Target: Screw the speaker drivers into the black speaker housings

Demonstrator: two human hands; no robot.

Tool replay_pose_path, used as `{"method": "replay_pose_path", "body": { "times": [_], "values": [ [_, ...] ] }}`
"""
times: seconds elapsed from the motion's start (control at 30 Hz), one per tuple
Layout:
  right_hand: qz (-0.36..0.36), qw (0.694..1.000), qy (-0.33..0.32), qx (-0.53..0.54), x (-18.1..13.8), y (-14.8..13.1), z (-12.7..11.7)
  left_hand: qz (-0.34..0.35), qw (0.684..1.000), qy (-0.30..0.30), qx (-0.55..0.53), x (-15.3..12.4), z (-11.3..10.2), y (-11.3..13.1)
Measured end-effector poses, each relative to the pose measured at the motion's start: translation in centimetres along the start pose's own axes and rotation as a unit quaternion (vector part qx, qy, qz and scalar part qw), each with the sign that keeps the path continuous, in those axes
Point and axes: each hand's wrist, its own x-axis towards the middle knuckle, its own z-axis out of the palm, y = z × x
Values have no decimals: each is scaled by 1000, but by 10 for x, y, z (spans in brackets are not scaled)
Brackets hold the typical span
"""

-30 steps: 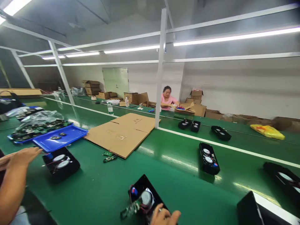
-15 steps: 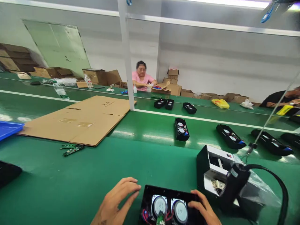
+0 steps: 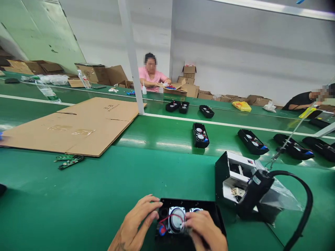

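The person's left hand (image 3: pixel 138 221) and right hand (image 3: pixel 205 232) are working over a black rectangular speaker housing (image 3: pixel 202 206) lying open side up on the green counter (image 3: pixel 104 202). The left grip's fingers are bunching together beside a round silver speaker driver (image 3: pixel 177 220), near a looped red wire (image 3: pixel 170 217). The right grip is covering the far side of the housing, and I cannot tell whether either grip is clamped on anything. Just right of the housing, a boxy black-and-white unit (image 3: pixel 232 177) is standing beside a clear plastic bag (image 3: pixel 280 197) and a curved black cable (image 3: pixel 311 200). Well left of the housing, two narrow green circuit boards (image 3: pixel 69 161) are lying on the counter.
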Motion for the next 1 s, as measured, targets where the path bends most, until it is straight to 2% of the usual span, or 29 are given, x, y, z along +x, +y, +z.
{"method": "replay_pose_path", "body": {
  "times": [0.07,0.17,0.23,0.33,0.43,0.57,0.63,0.77,0.83,0.93,1.0],
  "values": [
    [30,999,-17,12,15,2,-19,-18,999,-28,-16,-3,-2,8],
    [-34,993,-103,-52,27,-1,-35,12,998,-56,-26,-8,5,9],
    [-77,984,-121,-106,28,-4,-32,80,995,-66,-6,-10,20,1],
    [-82,980,-111,-144,22,-9,-15,167,980,-85,68,-15,49,-17],
    [-68,972,-153,-166,17,-12,-4,184,970,-90,135,-24,76,-31],
    [-41,960,-236,-143,10,-8,-4,187,968,-91,141,-31,95,-37],
    [-28,964,-239,-114,4,-3,-3,190,968,-80,143,-31,100,-35],
    [7,979,-191,-76,-3,2,-2,195,968,-64,144,-26,102,-24],
    [31,972,-228,-51,0,-1,-6,195,969,-71,135,-25,101,-18],
    [93,957,-276,-9,7,-11,-17,179,971,-103,122,-22,93,-8],
    [132,959,-252,11,13,-17,-24,147,974,-141,102,-14,84,0]
  ]
}}
